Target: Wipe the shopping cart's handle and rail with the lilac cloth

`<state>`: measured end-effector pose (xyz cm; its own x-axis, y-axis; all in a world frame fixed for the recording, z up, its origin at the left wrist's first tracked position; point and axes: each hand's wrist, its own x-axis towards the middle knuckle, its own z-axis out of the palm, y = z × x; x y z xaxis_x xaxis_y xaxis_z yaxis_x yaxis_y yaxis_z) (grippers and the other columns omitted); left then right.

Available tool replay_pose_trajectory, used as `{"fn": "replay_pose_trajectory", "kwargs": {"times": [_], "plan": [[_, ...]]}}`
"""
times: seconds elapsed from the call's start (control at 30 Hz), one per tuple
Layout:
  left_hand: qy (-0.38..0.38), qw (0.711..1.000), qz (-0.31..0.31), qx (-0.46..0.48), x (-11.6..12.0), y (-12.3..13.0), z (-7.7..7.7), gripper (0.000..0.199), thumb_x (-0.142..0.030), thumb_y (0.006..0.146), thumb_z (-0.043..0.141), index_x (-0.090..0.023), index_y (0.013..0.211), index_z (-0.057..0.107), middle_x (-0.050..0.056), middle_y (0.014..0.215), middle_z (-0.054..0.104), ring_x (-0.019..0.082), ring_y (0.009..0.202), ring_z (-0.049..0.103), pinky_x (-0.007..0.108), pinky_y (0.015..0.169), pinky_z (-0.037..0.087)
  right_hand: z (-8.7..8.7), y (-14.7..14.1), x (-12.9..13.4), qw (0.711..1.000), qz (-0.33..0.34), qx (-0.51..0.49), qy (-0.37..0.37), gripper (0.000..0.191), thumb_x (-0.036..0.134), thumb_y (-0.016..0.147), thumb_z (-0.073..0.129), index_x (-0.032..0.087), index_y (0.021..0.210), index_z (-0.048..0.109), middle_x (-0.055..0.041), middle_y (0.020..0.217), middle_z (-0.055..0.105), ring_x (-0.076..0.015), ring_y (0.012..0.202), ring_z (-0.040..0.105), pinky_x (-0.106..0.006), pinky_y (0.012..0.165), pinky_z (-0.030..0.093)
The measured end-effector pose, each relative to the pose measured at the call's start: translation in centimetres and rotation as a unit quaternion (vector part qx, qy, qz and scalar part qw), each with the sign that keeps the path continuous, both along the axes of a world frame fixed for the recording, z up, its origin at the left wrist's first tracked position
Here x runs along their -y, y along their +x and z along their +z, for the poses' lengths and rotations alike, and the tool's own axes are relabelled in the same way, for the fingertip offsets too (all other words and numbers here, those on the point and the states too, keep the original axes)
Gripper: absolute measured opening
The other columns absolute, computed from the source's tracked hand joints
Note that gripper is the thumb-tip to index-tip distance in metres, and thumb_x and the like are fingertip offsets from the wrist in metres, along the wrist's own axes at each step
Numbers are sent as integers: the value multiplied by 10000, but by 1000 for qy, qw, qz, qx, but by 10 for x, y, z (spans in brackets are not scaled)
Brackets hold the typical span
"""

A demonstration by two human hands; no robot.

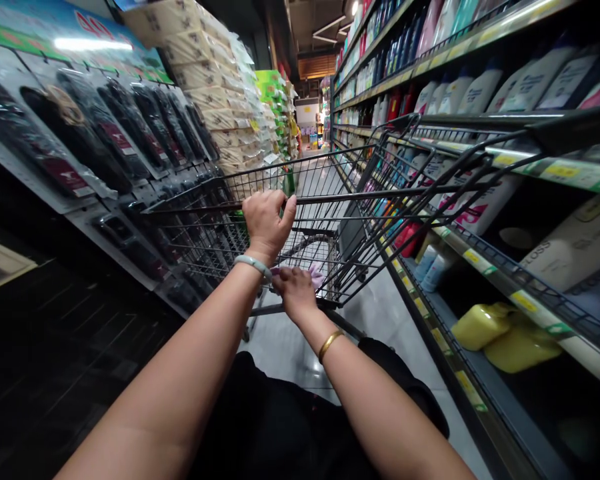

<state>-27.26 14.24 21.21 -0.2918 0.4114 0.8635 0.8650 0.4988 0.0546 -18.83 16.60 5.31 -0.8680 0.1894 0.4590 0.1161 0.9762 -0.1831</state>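
My left hand [269, 223] grips the upper rim of a dark wire shopping cart [340, 197], its fingers curled over the bar and the thumb raised along it. Just below and to the right, my right hand [297, 292] has its fingers bent around a soft lilac thing [317, 275]. Pale ends of that thing stick out beyond the fingers; its kind is not plain to see. The cart stands tilted across my view, with its wire basket in front of both hands. A pale bangle sits on my left wrist, a gold one on my right.
Shelves of shampoo bottles [545, 77] line the right side, with yellow bottles [490, 327] low down. Packaged dark goods [110, 133] hang on a rack at left, beside stacked tissue packs [205, 80]. A tiled aisle floor [320, 175] runs ahead.
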Motion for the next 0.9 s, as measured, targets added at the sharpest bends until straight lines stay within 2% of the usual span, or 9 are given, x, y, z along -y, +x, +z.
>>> {"fn": "replay_pose_trajectory", "kwargs": {"times": [0.13, 0.23, 0.3, 0.47, 0.53, 0.67, 0.73, 0.83, 0.9], "plan": [[3, 1000, 1, 1, 0, 0, -1, 398, -500, 985, 389, -225, 713, 484, 44, 753, 589, 220, 795, 508, 384, 766, 271, 0, 2, -4, 1000, -10, -22, 18, 343, 344, 1048, 362, 340, 1255, 636, -41, 1388, 556, -252, 1173, 449, -409, 897, 355], [8, 1000, 3, -6, 0, -1, -1, 403, -504, 986, 388, -226, 711, 486, 43, 750, 593, 220, 793, 510, 383, 760, 269, -12, 0, -3, 997, 44, 56, 23, 249, 302, 1009, 486, 296, 1071, 726, -43, 1214, 642, -226, 1101, 493, -369, 878, 362], [6, 1000, 0, -12, 0, -2, -1, 408, -508, 988, 385, -227, 709, 485, 41, 741, 593, 219, 784, 511, 381, 752, 268, -13, -2, -2, 995, 54, 76, 24, 223, 289, 989, 527, 269, 995, 748, -55, 1108, 666, -222, 1054, 512, -353, 850, 365], [6, 1000, -2, -26, 0, -4, -2, 411, -506, 990, 385, -228, 704, 482, 38, 734, 594, 217, 772, 513, 382, 747, 270, 14, 9, -13, 999, -6, -22, 28, 341, 371, 1041, 383, 352, 1240, 660, -53, 1281, 614, -254, 1095, 479, -392, 850, 351], [14, 999, -1, -29, -1, -4, -3, 403, -502, 988, 394, -228, 706, 485, 38, 737, 593, 218, 776, 513, 383, 750, 272, 19, 14, -17, 998, -23, -50, 39, 371, 380, 1049, 343, 359, 1283, 630, -55, 1331, 592, -254, 1104, 470, -405, 859, 348], [21, 999, -6, -23, -3, -5, -2, 394, -492, 982, 416, -227, 697, 479, 37, 729, 583, 217, 783, 512, 378, 756, 275, 9, 13, -14, 998, 10, 38, 57, 289, 328, 1022, 450, 282, 1091, 726, -70, 1178, 659, -240, 1045, 498, -395, 848, 358], [16, 1000, -11, -22, -3, -6, -1, 408, -499, 984, 411, -227, 684, 463, 31, 712, 573, 212, 768, 505, 374, 753, 277, 8, 14, -12, 997, 17, 42, 60, 274, 325, 1016, 467, 284, 1058, 735, -62, 1184, 664, -235, 1040, 502, -385, 830, 360], [5, 1000, -18, -17, -3, -7, 0, 423, -509, 986, 403, -226, 675, 450, 23, 699, 563, 205, 753, 497, 369, 749, 278, 22, 22, -17, 996, -45, -57, 56, 330, 312, 1041, 384, 328, 1174, 685, -44, 1375, 590, -246, 1103, 471, -407, 862, 342], [4, 1000, -20, -15, -3, -8, 1, 421, -506, 986, 401, -225, 677, 449, 24, 707, 567, 204, 759, 499, 367, 753, 279, 31, 31, -23, 987, -97, -118, 51, 338, 308, 1043, 366, 329, 1144, 688, -28, 1412, 571, -250, 1106, 456, -417, 880, 325]]}}
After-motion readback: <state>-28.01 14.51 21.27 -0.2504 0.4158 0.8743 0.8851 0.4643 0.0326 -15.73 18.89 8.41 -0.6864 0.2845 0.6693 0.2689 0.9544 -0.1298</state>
